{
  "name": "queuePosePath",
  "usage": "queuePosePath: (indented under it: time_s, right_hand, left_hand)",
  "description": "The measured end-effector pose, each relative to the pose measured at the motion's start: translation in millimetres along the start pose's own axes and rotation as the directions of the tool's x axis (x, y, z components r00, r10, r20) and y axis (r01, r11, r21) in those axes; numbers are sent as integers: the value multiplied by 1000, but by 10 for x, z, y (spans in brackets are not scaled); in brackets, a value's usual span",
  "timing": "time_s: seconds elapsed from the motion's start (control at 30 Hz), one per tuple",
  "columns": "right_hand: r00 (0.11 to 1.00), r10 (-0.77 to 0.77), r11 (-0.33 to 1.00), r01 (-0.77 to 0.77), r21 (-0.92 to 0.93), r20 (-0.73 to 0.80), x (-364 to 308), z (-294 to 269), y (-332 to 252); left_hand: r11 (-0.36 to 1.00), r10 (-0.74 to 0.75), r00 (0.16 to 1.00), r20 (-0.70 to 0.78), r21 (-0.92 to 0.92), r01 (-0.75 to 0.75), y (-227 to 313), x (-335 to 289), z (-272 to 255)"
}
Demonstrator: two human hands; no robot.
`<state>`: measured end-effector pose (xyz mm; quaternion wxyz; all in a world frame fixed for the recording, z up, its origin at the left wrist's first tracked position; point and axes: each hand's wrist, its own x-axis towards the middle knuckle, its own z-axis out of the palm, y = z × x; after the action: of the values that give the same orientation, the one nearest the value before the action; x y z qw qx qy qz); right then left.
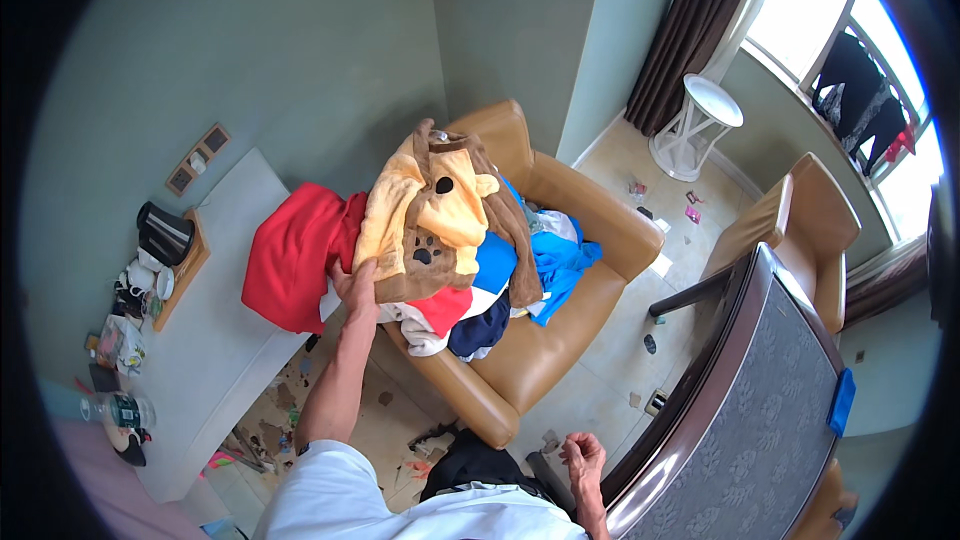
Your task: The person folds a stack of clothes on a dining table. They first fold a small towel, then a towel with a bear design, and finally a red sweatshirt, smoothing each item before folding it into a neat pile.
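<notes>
My left hand (355, 286) reaches to the edge of a yellow-and-brown plush garment (400, 210) with a black paw print and a round black patch. The thumb shows against the garment; the other fingers are partly hidden. Bright red cloth (295, 255) bulges beside that hand, over the right side of the white desk. Under the plush garment lies a heap of clothes on a tan armchair (560, 340), among them a blue garment (562, 265) and a dark navy one (480, 328). Apart from the pile, my right hand (583, 458) hangs low with curled fingers, holding nothing visible.
The white desk (215, 325) carries a black container, cups, a plastic bag and a clear bottle (118, 410). A dark-framed table (740, 410) stands at my right. Beyond are a second tan chair (800, 225) and a round white side table (712, 102). Litter dots the floor.
</notes>
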<state>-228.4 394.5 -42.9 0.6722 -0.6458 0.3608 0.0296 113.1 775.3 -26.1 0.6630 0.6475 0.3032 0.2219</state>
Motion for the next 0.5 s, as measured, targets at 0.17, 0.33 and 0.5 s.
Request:
queuePosePath:
  time_s: [0.17, 0.33, 0.5]
  right_hand:
    - [999, 26, 998, -27, 48, 18, -24, 5, -72]
    - [998, 33, 998, -35, 47, 48, 74, 4, 96]
    - [974, 109, 989, -127, 81, 198, 178, 194, -196]
  left_hand:
    - [968, -136, 990, 46, -209, 143, 527, -516, -85]
    - [963, -80, 960, 270, -228, 145, 238, -1017, -174]
    - [953, -137, 921, 365, -206, 223, 176, -1620, -21]
